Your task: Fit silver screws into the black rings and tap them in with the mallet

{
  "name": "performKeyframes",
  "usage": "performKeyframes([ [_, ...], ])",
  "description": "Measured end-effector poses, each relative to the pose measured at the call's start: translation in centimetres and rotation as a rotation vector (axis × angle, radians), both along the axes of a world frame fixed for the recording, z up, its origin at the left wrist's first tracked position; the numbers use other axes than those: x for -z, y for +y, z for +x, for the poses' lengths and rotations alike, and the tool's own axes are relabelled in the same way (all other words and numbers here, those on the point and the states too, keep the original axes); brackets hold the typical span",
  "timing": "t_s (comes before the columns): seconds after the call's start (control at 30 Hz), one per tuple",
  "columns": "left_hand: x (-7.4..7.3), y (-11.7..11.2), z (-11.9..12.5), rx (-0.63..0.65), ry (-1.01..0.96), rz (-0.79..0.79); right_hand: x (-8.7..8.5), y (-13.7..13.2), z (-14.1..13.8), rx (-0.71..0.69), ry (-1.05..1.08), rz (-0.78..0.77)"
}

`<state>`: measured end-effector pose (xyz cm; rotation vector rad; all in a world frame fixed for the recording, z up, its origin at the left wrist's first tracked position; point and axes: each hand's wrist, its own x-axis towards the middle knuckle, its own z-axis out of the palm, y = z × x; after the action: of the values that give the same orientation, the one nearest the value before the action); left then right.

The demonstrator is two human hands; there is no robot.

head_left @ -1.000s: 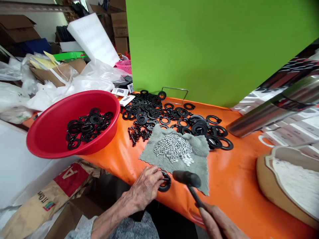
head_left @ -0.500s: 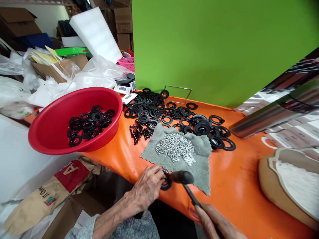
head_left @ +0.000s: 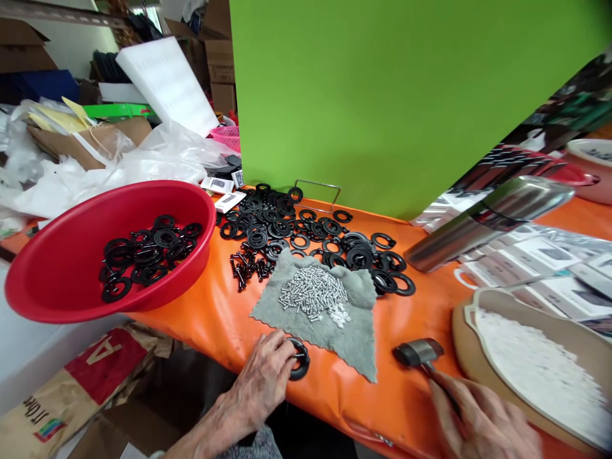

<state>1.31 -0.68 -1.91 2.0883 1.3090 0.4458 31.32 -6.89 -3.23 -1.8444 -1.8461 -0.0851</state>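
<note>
Black ring (head_left: 299, 359): gripped by the closed fingers of the left hand (head_left: 262, 382), on the orange tabletop (head_left: 411, 408) beside the grey cloth (head_left: 335, 354), tilt unclear | small mallet (head_left: 418, 352): held in the curled right hand (head_left: 478, 417), apart from the ring | steel screws (head_left: 313, 292): heaped on the cloth | handling: ring is best kept pinned steady, fingers clear of the mallet head

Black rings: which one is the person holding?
The black ring held in the left hand. It sits alone beside the gray cloth, while the others lie in the heap beyond the cloth or in the red basin.
</note>
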Motion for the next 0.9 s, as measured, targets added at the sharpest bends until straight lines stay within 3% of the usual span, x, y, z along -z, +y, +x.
performKeyframes([
  [0.13,-0.3,0.1,0.1,-0.009,-0.008,-0.039,-0.5,4.8,-5.9,-0.220,0.088,0.050],
  [0.3,-0.6,0.2,0.3,-0.025,-0.030,-0.073,1.6,8.9,-10.1,-0.263,0.053,0.028],
  [0.43,-0.5,0.2,0.2,-0.032,-0.062,-0.068,2.3,9.3,-10.3,-0.219,-0.008,0.009],
  [0.7,-0.2,0.0,0.2,-0.039,-0.061,-0.079,1.9,8.8,-12.4,-0.221,-0.090,-0.029],
  [0.9,-1.3,0.4,-0.3,-0.153,-0.257,-0.189,2.0,9.3,-12.8,-0.200,-0.115,-0.054],
])
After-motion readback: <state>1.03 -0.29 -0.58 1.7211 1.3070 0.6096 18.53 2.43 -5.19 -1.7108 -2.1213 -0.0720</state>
